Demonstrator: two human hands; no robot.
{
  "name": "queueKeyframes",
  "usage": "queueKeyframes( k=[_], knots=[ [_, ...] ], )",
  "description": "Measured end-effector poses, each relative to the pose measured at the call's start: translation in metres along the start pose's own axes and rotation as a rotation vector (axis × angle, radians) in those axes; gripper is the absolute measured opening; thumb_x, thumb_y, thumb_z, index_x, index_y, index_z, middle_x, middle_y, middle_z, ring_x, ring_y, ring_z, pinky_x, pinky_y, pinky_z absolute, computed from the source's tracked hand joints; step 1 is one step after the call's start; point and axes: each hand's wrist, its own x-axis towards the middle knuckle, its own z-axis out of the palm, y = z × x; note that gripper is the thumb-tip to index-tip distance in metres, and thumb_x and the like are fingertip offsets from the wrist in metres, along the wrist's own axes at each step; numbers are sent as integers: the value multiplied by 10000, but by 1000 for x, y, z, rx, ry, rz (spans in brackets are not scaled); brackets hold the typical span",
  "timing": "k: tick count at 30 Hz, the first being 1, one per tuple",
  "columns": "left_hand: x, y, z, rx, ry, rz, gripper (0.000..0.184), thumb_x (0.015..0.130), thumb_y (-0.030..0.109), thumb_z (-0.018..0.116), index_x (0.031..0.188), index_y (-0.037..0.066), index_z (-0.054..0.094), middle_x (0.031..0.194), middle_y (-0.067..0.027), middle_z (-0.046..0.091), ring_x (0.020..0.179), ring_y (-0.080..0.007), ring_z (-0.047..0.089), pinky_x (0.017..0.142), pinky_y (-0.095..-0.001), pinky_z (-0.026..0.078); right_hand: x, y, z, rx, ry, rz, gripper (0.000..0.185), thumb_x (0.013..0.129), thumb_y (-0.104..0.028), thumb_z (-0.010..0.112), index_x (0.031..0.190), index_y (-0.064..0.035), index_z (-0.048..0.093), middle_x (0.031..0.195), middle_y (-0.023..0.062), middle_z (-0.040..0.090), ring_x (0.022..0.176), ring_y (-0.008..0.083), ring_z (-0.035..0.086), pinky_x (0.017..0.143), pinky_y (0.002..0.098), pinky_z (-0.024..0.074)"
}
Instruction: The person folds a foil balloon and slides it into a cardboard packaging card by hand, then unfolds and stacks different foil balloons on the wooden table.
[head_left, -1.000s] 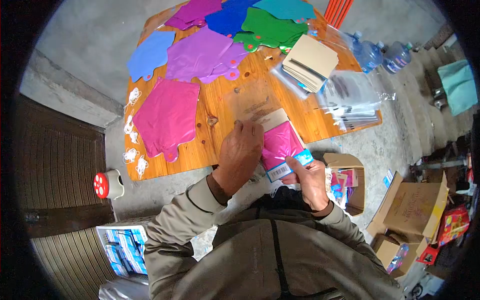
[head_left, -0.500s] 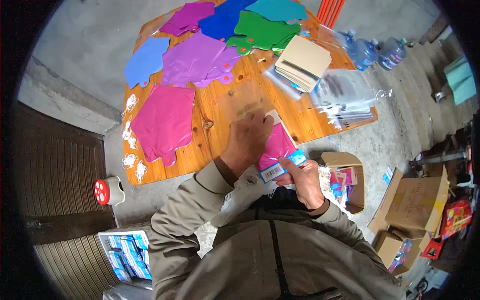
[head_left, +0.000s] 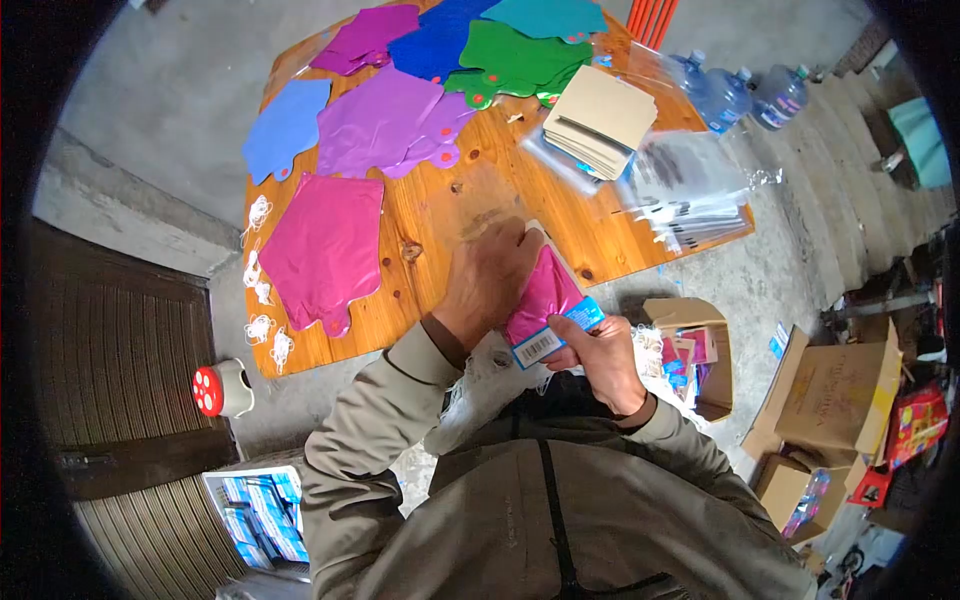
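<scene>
- Pinched the pink packet by its blue-and-white label with the right hand, thumb uppermost.
- Curled the left hand against the packet's far left edge; could not tell, fingertips being hidden, whether pinching or only touching.
- Kept the packet between both hands, label nearest the right.
- Had white ragged cloth just below the left hand.
- Had a wooden table beyond and left of the left hand, bearing a large pink sheet and, farther left, white string bundles.
- Had lilac sheets beyond the left hand, beige cards well beyond the right.
- Had an open carton just right of the right hand.
</scene>
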Motion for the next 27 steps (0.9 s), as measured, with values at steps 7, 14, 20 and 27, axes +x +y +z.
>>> queueKeyframes(
  k=[7, 14, 20, 27],
  knots=[
    [7, -5, 8, 54, -71, 20, 87, 846, 122, 628, 920, 86, 600, 919, -104, 602, 866, -301, 667, 676, -446, 537, 1, 0, 4, -25, -7, 4, 174, 981, -143, 731, 936, 23, 760, 825, 130, 774, 649, 187, 752, 567, 299, 623],
    [3, -4, -6, 102, -37, 34, 61, 847, 107, 621, 889, 66, 607, 869, -130, 593, 843, -314, 667, 682, -447, 538, 2, 4, 3, 11, -42, 30, 179, 987, -162, 731, 974, 14, 757, 847, 130, 775, 651, 187, 749, 561, 298, 620],
    [-1, -3, -5, 22, 13, 23, 54, 864, 119, 609, 864, 65, 604, 844, -127, 588, 799, -317, 662, 636, -455, 533, 0, -2, 5, 3, -59, 37, 198, 995, -176, 724, 985, 20, 753, 854, 125, 776, 653, 182, 748, 557, 289, 612],
    [0, 1, -6, -47, -22, 67, 79, 895, 135, 659, 892, 57, 643, 821, -129, 594, 764, -352, 662, 629, -466, 541, -4, -9, 5, -4, -35, -4, 207, 1000, -170, 719, 979, 34, 745, 848, 116, 773, 653, 166, 745, 554, 281, 603]
  ],
)
